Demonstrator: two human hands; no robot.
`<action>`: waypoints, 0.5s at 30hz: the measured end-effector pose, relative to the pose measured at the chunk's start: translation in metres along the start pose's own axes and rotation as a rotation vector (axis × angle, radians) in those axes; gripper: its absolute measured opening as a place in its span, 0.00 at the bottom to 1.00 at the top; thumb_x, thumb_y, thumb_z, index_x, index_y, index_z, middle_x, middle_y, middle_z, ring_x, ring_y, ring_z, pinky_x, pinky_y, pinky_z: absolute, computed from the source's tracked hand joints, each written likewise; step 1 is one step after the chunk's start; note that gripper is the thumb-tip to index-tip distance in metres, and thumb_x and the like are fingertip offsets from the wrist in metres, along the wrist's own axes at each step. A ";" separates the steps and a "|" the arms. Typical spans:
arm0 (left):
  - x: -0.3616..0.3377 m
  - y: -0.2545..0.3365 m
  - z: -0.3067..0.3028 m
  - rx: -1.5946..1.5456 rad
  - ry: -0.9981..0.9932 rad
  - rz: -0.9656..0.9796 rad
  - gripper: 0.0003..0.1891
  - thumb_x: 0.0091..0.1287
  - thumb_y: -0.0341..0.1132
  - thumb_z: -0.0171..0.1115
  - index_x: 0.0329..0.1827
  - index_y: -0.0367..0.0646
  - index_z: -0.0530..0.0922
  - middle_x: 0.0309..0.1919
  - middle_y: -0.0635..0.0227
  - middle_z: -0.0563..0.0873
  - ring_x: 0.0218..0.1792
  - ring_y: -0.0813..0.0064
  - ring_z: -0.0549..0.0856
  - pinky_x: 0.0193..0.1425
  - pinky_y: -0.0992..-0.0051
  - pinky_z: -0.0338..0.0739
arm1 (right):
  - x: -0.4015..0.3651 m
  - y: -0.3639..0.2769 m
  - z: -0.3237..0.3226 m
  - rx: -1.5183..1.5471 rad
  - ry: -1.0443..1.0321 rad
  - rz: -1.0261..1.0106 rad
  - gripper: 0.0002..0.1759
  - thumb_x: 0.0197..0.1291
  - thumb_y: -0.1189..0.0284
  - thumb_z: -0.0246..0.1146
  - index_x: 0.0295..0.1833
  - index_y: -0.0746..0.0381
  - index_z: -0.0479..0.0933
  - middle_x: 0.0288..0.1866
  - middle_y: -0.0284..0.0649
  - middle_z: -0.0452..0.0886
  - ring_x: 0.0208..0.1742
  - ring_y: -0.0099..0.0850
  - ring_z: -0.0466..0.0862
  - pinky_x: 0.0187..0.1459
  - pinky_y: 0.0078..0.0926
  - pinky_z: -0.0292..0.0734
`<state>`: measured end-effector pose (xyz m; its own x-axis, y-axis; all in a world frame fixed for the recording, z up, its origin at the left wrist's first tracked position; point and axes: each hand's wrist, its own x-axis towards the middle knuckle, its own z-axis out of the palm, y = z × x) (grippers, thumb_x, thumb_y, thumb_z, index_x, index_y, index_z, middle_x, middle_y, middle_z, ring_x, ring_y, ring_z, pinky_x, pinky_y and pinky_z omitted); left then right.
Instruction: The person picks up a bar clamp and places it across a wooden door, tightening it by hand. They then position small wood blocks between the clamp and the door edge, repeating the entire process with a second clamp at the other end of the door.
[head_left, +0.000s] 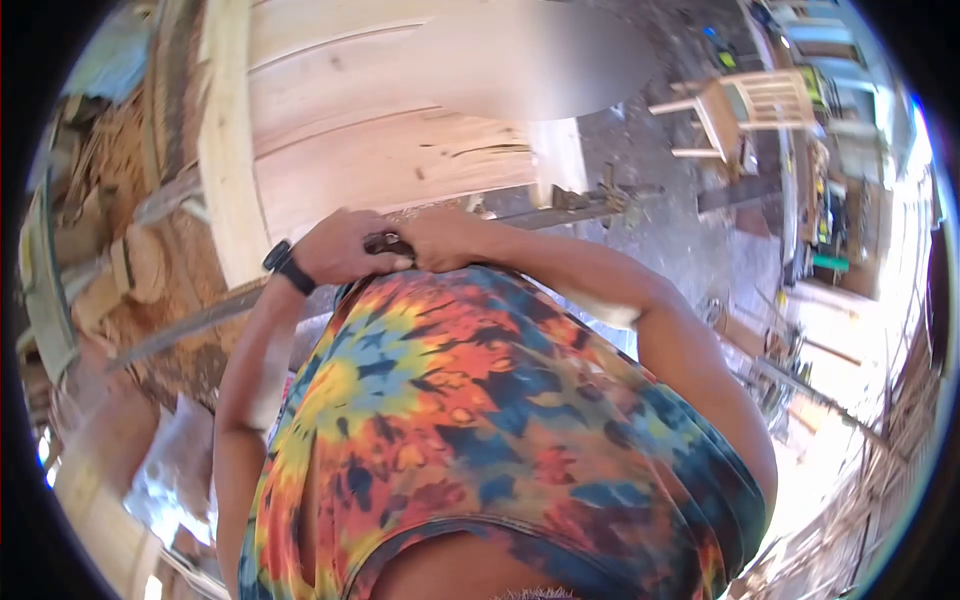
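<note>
At the near edge of a pale wooden panel (400, 165), my left hand (345, 248), with a black watch (287, 265) on its wrist, is closed against a small dark object (388, 243). Directly beside it, touching or nearly so, my right hand (445, 238) has its fingers curled around the other side of that object. The object is mostly covered by both hands, so its kind cannot be told. Both hands are close to the hem of the tie-dye shirt (470, 390).
A metal bar clamp (610, 198) lies along the panel's near right side, and another bar (190, 328) extends left. A wooden chair (735, 115) lies at upper right. Wood scraps and sawdust (125, 250) are at left. A blurred patch covers the panel's far part.
</note>
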<state>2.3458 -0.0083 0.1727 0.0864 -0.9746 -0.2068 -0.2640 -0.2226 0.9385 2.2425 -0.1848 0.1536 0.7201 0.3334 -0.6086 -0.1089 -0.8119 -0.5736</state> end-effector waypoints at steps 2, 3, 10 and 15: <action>-0.004 -0.020 0.013 0.061 0.097 -0.163 0.26 0.60 0.57 0.69 0.49 0.43 0.84 0.33 0.56 0.88 0.33 0.61 0.87 0.43 0.67 0.80 | -0.003 -0.003 -0.003 -0.032 -0.076 -0.021 0.18 0.52 0.67 0.61 0.46 0.65 0.82 0.42 0.62 0.83 0.47 0.54 0.84 0.48 0.51 0.78; -0.004 -0.013 0.010 0.073 0.073 -0.146 0.26 0.60 0.57 0.69 0.49 0.43 0.84 0.33 0.56 0.88 0.33 0.61 0.87 0.43 0.67 0.80 | -0.002 -0.002 -0.003 -0.019 -0.053 -0.001 0.18 0.52 0.67 0.61 0.46 0.65 0.82 0.42 0.62 0.83 0.47 0.54 0.84 0.48 0.51 0.78; -0.061 -0.007 -0.034 0.441 -0.070 -0.533 0.30 0.50 0.60 0.74 0.42 0.42 0.81 0.32 0.57 0.87 0.36 0.57 0.87 0.42 0.64 0.80 | -0.021 0.020 -0.034 -0.020 -0.086 -0.023 0.17 0.51 0.68 0.60 0.44 0.65 0.82 0.42 0.59 0.84 0.48 0.53 0.84 0.49 0.47 0.78; -0.165 -0.050 -0.075 0.573 0.138 -0.603 0.19 0.49 0.38 0.74 0.42 0.46 0.78 0.31 0.59 0.85 0.36 0.55 0.86 0.42 0.61 0.79 | -0.035 0.061 -0.056 -0.043 -0.056 -0.023 0.17 0.50 0.69 0.60 0.45 0.65 0.81 0.42 0.56 0.84 0.47 0.52 0.84 0.48 0.46 0.77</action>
<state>2.4171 0.1654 0.1801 0.4755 -0.6811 -0.5568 -0.5788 -0.7189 0.3851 2.2491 -0.2731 0.1705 0.6827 0.3773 -0.6257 -0.0621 -0.8233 -0.5642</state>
